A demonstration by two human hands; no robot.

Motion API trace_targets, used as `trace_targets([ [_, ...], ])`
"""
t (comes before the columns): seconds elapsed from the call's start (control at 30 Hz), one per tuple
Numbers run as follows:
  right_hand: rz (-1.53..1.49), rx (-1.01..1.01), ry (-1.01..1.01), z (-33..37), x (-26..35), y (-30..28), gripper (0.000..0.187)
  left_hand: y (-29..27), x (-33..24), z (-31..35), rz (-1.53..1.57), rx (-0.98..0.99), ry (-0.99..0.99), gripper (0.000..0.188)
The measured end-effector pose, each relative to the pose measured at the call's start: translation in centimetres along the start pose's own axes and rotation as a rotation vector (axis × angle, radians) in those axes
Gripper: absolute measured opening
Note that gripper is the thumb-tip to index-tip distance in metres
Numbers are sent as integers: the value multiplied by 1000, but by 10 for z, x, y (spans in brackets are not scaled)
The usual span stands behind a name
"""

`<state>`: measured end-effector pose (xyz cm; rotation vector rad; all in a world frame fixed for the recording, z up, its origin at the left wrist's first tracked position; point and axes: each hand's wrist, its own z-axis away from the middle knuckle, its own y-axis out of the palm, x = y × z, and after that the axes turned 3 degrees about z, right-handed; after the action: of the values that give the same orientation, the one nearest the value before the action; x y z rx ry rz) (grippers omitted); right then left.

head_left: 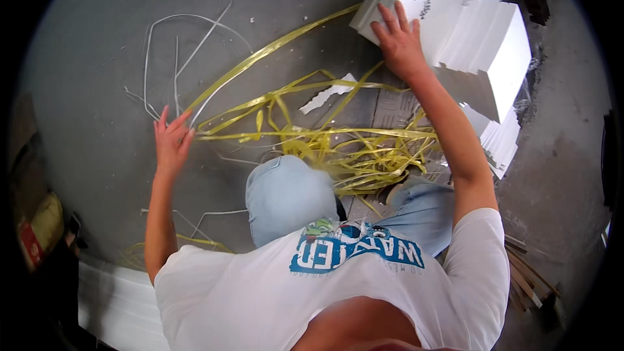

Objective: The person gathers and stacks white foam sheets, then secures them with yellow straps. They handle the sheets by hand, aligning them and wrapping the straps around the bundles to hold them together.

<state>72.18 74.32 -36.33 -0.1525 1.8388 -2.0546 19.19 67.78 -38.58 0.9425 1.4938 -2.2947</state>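
Flat yellow plastic twine (263, 54) runs from my left hand (174, 143) up to a stack of white foam boards (437, 1) at the upper right. The left fingers are pinched on the twine, and a second yellow strand also leads away from them. On the face of that stack, which has handwriting on it, rests my right hand (401, 42), its fingers spread. A loose tangle of the same twine (364, 162) lies on the floor around my knees. Whether the twine passes under the stack is hidden.
More white foam boards (510, 58) lean beside the first stack. Thin white strapping (151, 32) curls over the grey floor at upper left. A torn white scrap (328, 94) lies among the twine. Wooden strips (528, 279) are at lower right, white sheets (120, 302) at lower left.
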Motion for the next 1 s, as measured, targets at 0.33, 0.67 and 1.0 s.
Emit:
trace_targets([
  [0.33,-420,-48,-304,9,128,65,45,-1,-99,12,161,-310,34,11],
  [0.67,-757,-245,215,-88,119,70,49,86,-21,241,1405,-1305,-723,24],
  [1.0,-258,68,-191,-58,84,67,22,194,-86,473,252,-76,-1790,38],
])
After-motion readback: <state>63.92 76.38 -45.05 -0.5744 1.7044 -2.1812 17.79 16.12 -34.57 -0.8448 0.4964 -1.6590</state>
